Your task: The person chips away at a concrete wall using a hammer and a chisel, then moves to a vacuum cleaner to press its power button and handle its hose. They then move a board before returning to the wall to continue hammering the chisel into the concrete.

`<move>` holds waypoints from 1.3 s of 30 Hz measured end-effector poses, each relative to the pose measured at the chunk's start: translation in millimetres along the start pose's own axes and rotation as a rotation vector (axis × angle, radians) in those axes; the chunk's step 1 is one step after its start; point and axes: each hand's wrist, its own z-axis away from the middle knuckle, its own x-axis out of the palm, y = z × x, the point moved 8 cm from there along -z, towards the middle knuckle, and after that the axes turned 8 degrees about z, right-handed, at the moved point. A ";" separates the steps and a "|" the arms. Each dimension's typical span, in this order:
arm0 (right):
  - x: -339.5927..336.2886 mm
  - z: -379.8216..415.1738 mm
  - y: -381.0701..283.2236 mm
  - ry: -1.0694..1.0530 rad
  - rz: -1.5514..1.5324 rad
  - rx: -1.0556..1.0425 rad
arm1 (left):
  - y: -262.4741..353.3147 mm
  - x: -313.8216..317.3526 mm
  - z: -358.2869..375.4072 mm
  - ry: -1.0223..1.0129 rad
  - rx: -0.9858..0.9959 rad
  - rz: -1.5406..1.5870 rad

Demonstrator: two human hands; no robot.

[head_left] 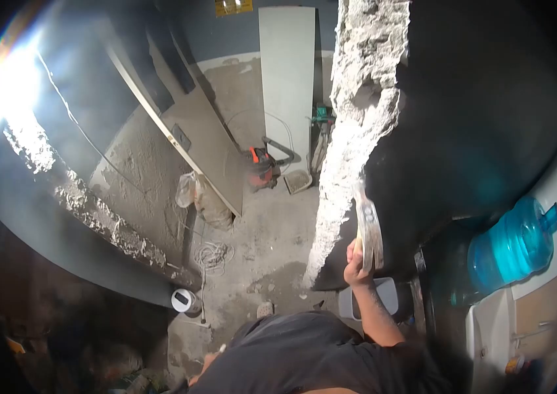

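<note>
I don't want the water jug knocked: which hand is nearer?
Right: the right hand is left of the water jug; the left hand is farther left, beside the torso.

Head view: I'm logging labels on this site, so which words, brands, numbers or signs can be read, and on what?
No text can be read.
Yellow sign, top edge: cut off, too small and blurred to read.
Orange container by the sink: any label too blurred to read.
Blue bottle: no readable text.
</note>
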 end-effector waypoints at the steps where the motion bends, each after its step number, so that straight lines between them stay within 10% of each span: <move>1: -1.2 3.0 -5.0 -0.009 0.009 0.004 | -22.4 -1.9 16.9 -0.026 -0.074 0.007; 7: 15.8 16.8 13.4 0.010 -0.083 0.255 | 7.6 -8.2 18.1 -0.012 -0.028 0.212; 13: 36.4 14.7 0.0 -0.032 -0.053 0.004 | 174.9 -52.0 -14.6 0.008 0.139 0.652; 17: 66.3 85.9 69.0 -0.041 -0.348 0.572 | 226.1 -60.7 -21.1 -0.056 0.248 0.784; 23: 58.6 149.2 102.9 -0.362 0.002 0.749 | 160.5 -22.1 -72.4 0.054 0.217 0.496; 28: 27.7 90.7 16.7 -0.196 -0.050 0.303 | 70.2 2.9 -95.2 0.088 0.093 0.142; 33: 23.8 1.4 -62.5 0.030 -0.090 0.182 | 87.8 -53.8 -139.0 -0.078 0.103 0.060; 39: 45.6 -13.1 -47.3 0.173 -0.237 0.556 | 180.6 -149.9 -218.9 -0.265 0.238 0.276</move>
